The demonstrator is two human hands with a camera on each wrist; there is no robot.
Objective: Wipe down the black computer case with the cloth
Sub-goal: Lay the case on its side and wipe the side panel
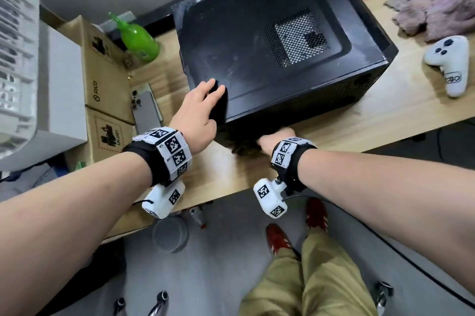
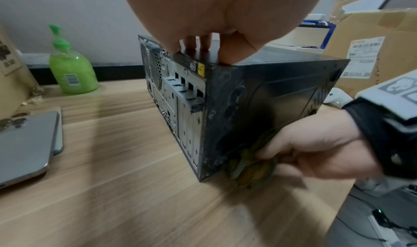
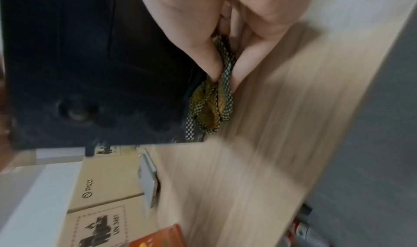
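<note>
The left hand [image 2: 216,36] rests fingertips on the top near edge of the black computer case [image 2: 259,108] standing on the bench [image 2: 112,188], while the right hand [image 2: 315,152] presses a patterned cloth [image 2: 248,168] against its low side, a green pump bottle [image 2: 72,68] far left.

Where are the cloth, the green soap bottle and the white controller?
cloth [image 3: 211,106]: right wrist view, bunched fold below the fingertips.
green soap bottle [image 2: 72,72]: left wrist view, bottle body.
white controller [image 1: 448,58]: head view, upper body.
</note>
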